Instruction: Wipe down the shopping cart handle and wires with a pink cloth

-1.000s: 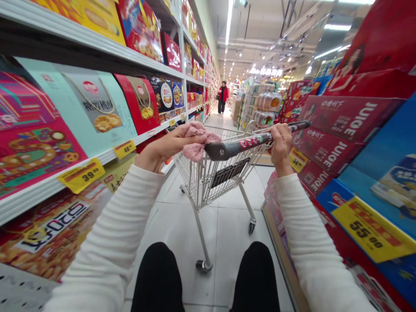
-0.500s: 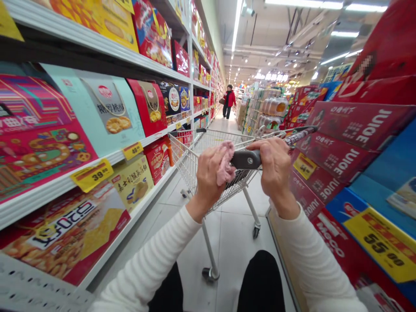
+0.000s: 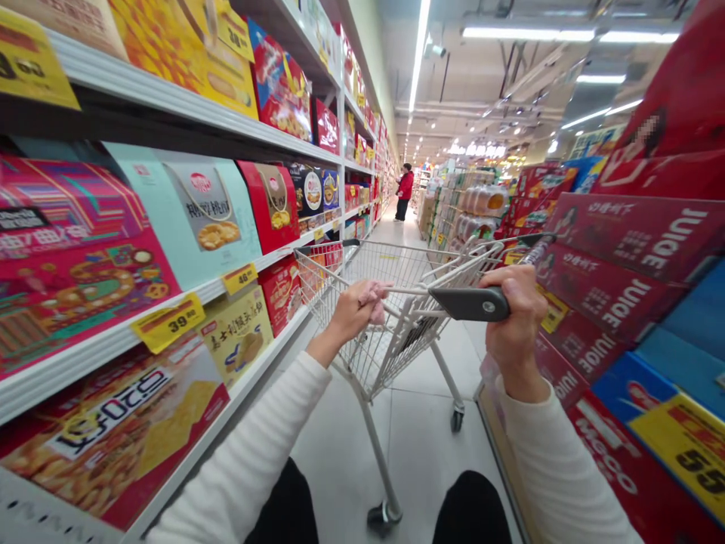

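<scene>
A wire shopping cart [image 3: 371, 355] stands in front of me at an angle, its basket showing bare wire inside. My right hand [image 3: 514, 325] is wrapped round the handlebar, just beyond the dark grey end cap [image 3: 470, 304]. In my left hand [image 3: 350, 313] is a bunched pink cloth [image 3: 372, 295], with the fingers closed round it. This hand is at the near side of the basket, against a thin metal bar of the cart; the fingers hide whether they grip the bar too.
Shelves with gift boxes [image 3: 189, 204] and yellow price tags [image 3: 170, 321] line the left. Stacked red cartons [image 3: 628, 234] crowd close on the right. A person in a red jacket [image 3: 405, 186] stands farther down the aisle. Pale tiled floor [image 3: 422, 446] lies under the cart.
My left hand has moved left with the cloth, off the handle's grey end to the basket side. My right hand has shifted right along with the handle. The distant person has turned.
</scene>
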`<state>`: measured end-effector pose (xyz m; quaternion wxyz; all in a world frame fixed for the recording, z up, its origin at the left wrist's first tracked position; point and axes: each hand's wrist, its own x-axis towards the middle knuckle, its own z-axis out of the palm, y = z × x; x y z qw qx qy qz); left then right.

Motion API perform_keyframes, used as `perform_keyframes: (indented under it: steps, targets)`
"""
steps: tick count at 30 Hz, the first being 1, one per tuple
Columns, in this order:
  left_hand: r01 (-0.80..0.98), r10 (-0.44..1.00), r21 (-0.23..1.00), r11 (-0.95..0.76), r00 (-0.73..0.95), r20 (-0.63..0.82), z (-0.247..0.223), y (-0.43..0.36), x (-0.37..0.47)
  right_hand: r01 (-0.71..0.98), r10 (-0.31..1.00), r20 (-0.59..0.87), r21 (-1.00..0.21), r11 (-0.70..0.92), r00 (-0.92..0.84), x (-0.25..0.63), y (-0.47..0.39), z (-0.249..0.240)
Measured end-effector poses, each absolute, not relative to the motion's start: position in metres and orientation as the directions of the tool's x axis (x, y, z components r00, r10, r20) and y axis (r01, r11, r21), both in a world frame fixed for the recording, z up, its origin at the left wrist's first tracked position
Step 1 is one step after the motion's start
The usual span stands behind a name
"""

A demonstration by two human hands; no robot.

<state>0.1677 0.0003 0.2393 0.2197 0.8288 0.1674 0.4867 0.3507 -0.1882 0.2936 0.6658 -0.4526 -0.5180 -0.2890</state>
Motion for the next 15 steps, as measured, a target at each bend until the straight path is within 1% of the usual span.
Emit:
perform_keyframes:
  steps: [1, 3, 5, 7, 9, 11, 13, 15]
  targets:
    - [0.081, 0.521, 0.556, -0.828, 0.477, 0.707, 0.234, 0.006, 0.169, 0.847, 0.083, 0.948, -0.312, 0.430, 0.307, 0.356, -0.188, 0.293]
    - [0.072, 0.541, 0.578, -0.813, 0.458, 0.705, 0.223, 0.008, 0.176, 0.846, 0.093, 0.944, -0.326, 0.422, 0.317, 0.365, -0.189, 0.292]
    - [0.051, 0.552, 0.579, -0.814, 0.383, 0.741, 0.214, -0.002, 0.186, 0.852, 0.108, 0.941, -0.336, 0.400, 0.321, 0.373, -0.190, 0.291]
    - [0.043, 0.555, 0.566, -0.823, 0.270, 0.787, 0.208, -0.020, 0.201, 0.853, 0.115, 0.938, -0.345, 0.391, 0.327, 0.379, -0.191, 0.291]
    - [0.046, 0.514, 0.513, -0.857, 0.127, 0.848, 0.207, -0.040, 0.218, 0.842, 0.106, 0.937, -0.347, 0.413, 0.334, 0.383, -0.192, 0.291]
    - [0.078, 0.402, 0.399, -0.914, 0.026, 0.915, 0.210, -0.057, 0.233, 0.830, 0.085, 0.937, -0.339, 0.443, 0.338, 0.384, -0.193, 0.291]
    - [0.129, 0.291, 0.287, -0.949, 0.006, 0.957, 0.219, -0.067, 0.241, 0.831, 0.077, 0.937, -0.339, 0.442, 0.341, 0.385, -0.195, 0.292]
    - [0.159, 0.252, 0.237, -0.958, 0.076, 0.965, 0.230, -0.067, 0.242, 0.833, 0.086, 0.933, -0.352, 0.427, 0.350, 0.385, -0.197, 0.293]
